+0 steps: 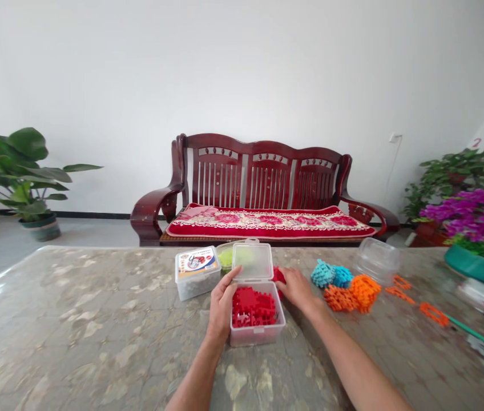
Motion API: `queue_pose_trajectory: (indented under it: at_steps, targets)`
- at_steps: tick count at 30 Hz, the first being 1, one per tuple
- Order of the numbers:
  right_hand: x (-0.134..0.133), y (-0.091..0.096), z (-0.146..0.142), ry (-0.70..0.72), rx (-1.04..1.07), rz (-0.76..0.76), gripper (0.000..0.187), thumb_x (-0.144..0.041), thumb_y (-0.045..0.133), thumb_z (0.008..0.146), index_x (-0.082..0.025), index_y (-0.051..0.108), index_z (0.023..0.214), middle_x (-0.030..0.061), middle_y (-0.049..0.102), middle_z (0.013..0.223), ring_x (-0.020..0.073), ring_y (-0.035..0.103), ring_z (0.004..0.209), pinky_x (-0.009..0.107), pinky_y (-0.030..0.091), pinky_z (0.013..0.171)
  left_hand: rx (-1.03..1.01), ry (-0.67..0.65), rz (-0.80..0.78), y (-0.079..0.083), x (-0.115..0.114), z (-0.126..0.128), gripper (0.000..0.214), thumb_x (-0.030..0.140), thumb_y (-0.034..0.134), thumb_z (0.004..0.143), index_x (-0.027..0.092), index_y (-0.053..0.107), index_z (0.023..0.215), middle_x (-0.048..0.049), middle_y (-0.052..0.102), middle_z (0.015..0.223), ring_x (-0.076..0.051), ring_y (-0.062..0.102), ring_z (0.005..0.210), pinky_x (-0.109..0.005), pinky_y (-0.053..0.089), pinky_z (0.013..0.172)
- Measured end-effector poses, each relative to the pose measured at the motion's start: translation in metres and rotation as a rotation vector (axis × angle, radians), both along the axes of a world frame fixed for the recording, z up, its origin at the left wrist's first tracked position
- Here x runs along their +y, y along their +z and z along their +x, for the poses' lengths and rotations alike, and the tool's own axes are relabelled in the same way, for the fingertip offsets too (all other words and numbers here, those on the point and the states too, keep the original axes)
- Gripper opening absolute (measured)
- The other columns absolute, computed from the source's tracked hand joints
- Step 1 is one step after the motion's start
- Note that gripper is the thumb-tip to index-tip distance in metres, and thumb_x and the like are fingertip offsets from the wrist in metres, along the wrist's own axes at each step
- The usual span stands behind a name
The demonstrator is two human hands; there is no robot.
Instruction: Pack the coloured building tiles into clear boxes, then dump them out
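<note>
A clear plastic box (257, 335) full of red interlocking building pieces (251, 305) stands on the table in front of me. Its hinged lid (253, 262) is tipped up and back. My left hand (224, 299) grips the left side of the box, with the thumb near the lid's lower edge. At the right rear corner of the box, my right hand (295, 288) has its fingers around a red clump of pieces (278, 278). The fingertips are partly hidden there, so the exact grip is hard to see.
A labelled plastic box (198, 273) stands left, beside green pieces (226, 258). To the right lie blue pieces (331, 274), orange pieces (364, 292), a clear container (376, 260), loose orange rings (434, 314) and a flower pot (477, 265). A wooden bench (263, 171) stands behind.
</note>
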State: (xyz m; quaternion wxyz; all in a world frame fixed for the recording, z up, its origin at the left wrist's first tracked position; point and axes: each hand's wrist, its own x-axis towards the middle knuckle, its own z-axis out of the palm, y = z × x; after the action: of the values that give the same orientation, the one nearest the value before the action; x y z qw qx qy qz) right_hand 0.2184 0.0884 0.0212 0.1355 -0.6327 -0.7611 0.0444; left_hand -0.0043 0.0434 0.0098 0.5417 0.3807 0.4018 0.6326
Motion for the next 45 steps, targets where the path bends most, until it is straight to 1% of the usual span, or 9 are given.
queue_pose_trajectory:
  at_steps: [6,10,14,18,22,26,33,38,45]
  targets:
    - [-0.013,0.006,0.011,-0.012,0.032,0.005,0.030,-0.025,0.056,0.087,-0.022,0.068,0.113,0.0103,0.073,0.109,0.0250,0.066,0.104,0.033,0.046,0.091,-0.015,-0.015,-0.003,-0.002,0.001,0.000,0.056,0.034,0.067,0.071,0.014,0.067,0.123,-0.0054,0.077,0.084,-0.019,0.066,0.070,-0.025,0.049,0.066]
    - [-0.027,0.033,0.013,-0.046,0.249,0.068,0.037,-0.033,0.058,0.084,-0.021,0.067,0.119,0.0092,0.073,0.112,0.0246,0.068,0.100,0.035,0.051,0.089,0.013,0.009,0.014,-0.002,0.002,-0.001,0.052,0.034,0.067,0.071,0.014,0.070,0.119,-0.0067,0.077,0.092,-0.021,0.067,0.076,-0.026,0.050,0.069]
    - [-0.051,0.072,0.005,0.150,0.408,0.082,0.043,-0.035,0.062,0.082,-0.024,0.065,0.123,0.0065,0.071,0.117,0.0230,0.067,0.101,0.037,0.052,0.091,0.005,0.005,0.006,0.001,-0.001,0.000,0.052,0.033,0.067,0.070,0.014,0.070,0.119,-0.0064,0.077,0.093,-0.018,0.066,0.070,-0.025,0.049,0.065]
    - [-0.071,0.091,-0.009,0.361,0.273,0.107,0.045,-0.030,0.069,0.077,-0.028,0.066,0.123,0.0038,0.069,0.121,0.0233,0.061,0.113,0.039,0.045,0.101,0.006,0.015,0.009,0.004,-0.002,0.001,0.053,0.033,0.066,0.069,0.013,0.070,0.118,-0.0068,0.077,0.094,-0.019,0.066,0.071,-0.026,0.050,0.066]
    - [-0.079,0.086,-0.020,0.478,0.137,0.046,0.046,-0.025,0.069,0.077,-0.030,0.066,0.123,0.0027,0.070,0.120,0.0230,0.060,0.114,0.039,0.041,0.105,0.067,0.063,0.056,0.004,0.000,0.000,0.045,0.031,0.065,0.068,0.015,0.074,0.109,-0.0074,0.075,0.109,-0.024,0.067,0.094,-0.029,0.050,0.082]
    - [-0.080,0.078,-0.022,0.524,0.088,0.013,0.043,-0.023,0.068,0.077,-0.030,0.067,0.120,0.0010,0.070,0.119,0.0226,0.060,0.113,0.038,0.040,0.106,0.088,0.068,0.068,0.004,0.001,-0.001,0.043,0.031,0.062,0.069,0.016,0.075,0.108,-0.0068,0.075,0.107,-0.025,0.066,0.097,-0.031,0.048,0.087]
    - [-0.072,0.082,-0.030,0.381,0.102,0.067,0.041,-0.026,0.068,0.078,-0.027,0.068,0.119,0.0037,0.072,0.115,0.0236,0.062,0.108,0.038,0.046,0.098,0.089,0.058,0.059,0.005,0.000,-0.001,0.046,0.031,0.061,0.069,0.015,0.074,0.110,-0.0073,0.074,0.111,-0.024,0.065,0.098,-0.030,0.046,0.088]
    - [-0.065,0.079,-0.047,0.419,0.220,0.160,0.043,-0.024,0.065,0.082,-0.027,0.064,0.125,0.0041,0.065,0.130,0.0216,0.059,0.118,0.038,0.041,0.106,0.085,0.048,0.059,0.006,0.000,-0.001,0.046,0.030,0.063,0.069,0.015,0.074,0.111,-0.0067,0.075,0.107,-0.023,0.065,0.096,-0.030,0.046,0.087]
    - [-0.046,0.044,-0.012,-0.007,0.357,0.215,0.030,-0.017,0.045,0.089,-0.024,0.069,0.104,0.0041,0.072,0.105,0.0187,0.065,0.099,0.032,0.049,0.089,0.047,0.022,0.022,0.003,0.000,0.000,0.049,0.032,0.062,0.070,0.015,0.072,0.115,-0.0065,0.075,0.106,-0.021,0.066,0.088,-0.028,0.047,0.080]
